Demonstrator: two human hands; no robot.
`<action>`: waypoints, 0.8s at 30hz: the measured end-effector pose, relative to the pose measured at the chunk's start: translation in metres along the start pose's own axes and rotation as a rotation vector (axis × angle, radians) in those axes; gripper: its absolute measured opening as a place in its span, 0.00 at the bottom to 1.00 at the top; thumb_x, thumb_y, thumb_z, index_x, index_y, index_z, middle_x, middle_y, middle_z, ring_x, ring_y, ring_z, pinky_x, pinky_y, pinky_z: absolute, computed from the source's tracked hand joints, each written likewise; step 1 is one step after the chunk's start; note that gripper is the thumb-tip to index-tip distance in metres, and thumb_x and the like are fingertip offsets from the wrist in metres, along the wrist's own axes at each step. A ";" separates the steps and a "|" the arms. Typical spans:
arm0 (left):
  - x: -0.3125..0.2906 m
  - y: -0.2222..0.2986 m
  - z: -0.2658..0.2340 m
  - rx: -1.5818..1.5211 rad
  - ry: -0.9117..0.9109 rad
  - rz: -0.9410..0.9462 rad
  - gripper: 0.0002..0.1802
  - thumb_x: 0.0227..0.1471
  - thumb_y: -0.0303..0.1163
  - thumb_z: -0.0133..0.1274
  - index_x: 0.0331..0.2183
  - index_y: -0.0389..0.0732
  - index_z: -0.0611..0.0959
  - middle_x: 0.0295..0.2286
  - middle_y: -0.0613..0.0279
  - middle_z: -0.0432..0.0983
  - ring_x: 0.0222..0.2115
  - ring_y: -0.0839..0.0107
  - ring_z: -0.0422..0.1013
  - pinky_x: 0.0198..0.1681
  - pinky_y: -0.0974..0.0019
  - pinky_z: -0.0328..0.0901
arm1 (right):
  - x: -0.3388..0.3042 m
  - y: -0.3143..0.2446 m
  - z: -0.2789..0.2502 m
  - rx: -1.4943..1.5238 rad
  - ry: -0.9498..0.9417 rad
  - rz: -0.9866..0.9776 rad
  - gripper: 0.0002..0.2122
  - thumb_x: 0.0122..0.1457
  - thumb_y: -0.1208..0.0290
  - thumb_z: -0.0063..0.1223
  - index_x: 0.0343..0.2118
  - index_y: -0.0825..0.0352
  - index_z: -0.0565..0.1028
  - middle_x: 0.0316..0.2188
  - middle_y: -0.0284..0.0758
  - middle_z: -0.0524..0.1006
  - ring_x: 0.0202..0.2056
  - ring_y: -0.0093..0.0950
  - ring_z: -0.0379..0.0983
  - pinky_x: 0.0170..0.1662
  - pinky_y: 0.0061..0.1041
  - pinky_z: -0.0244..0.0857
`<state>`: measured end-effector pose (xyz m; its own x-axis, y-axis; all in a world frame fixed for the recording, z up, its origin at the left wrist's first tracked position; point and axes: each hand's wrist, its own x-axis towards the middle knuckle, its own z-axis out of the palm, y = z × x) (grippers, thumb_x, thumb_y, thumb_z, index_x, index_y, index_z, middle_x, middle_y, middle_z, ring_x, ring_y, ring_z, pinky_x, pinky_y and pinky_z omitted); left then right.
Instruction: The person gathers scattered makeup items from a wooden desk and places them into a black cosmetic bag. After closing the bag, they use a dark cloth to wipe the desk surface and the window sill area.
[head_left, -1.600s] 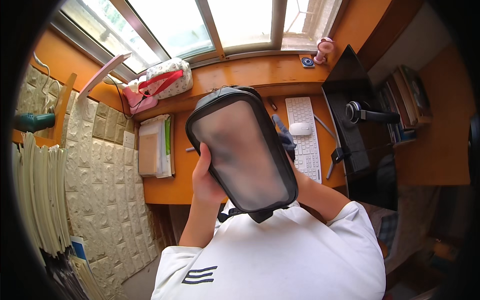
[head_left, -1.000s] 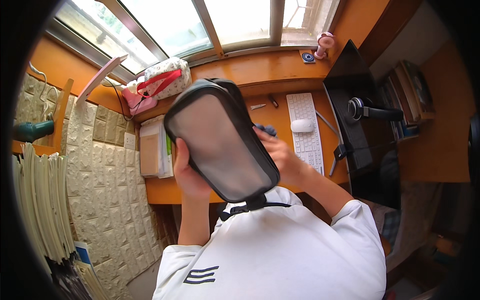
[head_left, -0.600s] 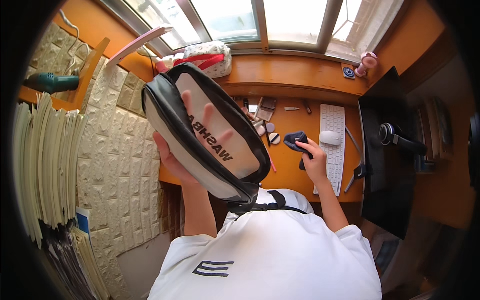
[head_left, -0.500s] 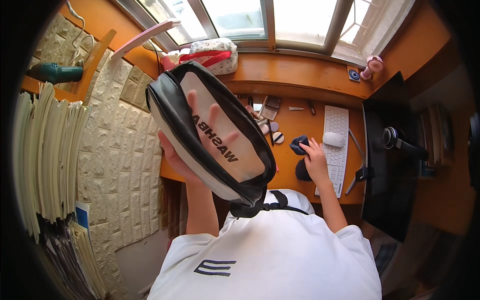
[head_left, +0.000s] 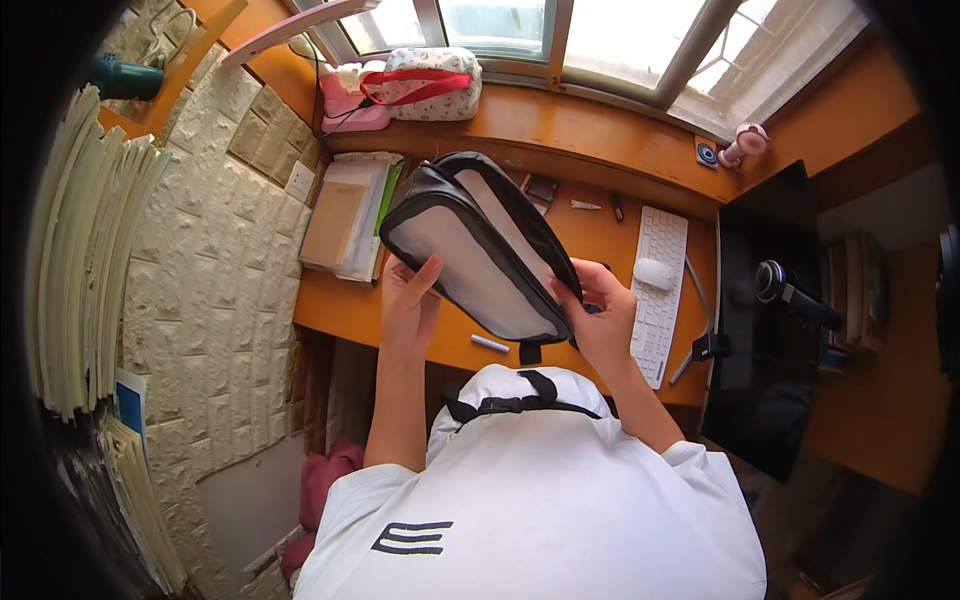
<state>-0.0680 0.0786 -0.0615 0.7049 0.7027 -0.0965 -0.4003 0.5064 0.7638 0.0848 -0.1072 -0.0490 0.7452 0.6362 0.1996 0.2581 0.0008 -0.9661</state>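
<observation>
1. Thumb uppermost, the left hand grasps the bag by its left side, pressing on a cloudy panel.
2. The right hand pinches the opposite edge at the black trim (so both hands are taken up, neither free).
3. The bag is held tilted in the air above the near part of the tabletop. Its two panels stand apart, so it seems to be unzipped already; no contents can be made out inside.
4. Left outside it on the tabletop: a pen near the bag's lower end, and, farther back, a partly hidden case, a tube and a dark stick.
5. To the right, a mouse rests on the keyboard, with a monitor beyond; papers lie to the left. On the back ledge sits a red-strapped pouch.
6. No lettering can be read on the bag as it is turned. The white shirt carries a dark barred mark, wordless; any print on the papers is too small.
</observation>
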 end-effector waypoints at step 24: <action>-0.075 -0.008 0.056 1.431 -0.413 0.330 0.14 0.31 0.19 0.68 0.24 0.37 0.79 0.20 0.61 0.72 0.25 0.64 0.70 0.28 0.67 0.63 | -0.052 -0.016 -0.043 -0.208 -0.427 -0.223 0.16 0.41 0.88 0.61 0.33 0.62 0.80 0.28 0.30 0.77 0.30 0.30 0.67 0.31 0.25 0.64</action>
<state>-0.0847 -0.0056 -0.0245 0.9064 0.3770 0.1906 0.1466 -0.7039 0.6950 0.0685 -0.1731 -0.0372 0.3519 0.8960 0.2707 0.5308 0.0471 -0.8462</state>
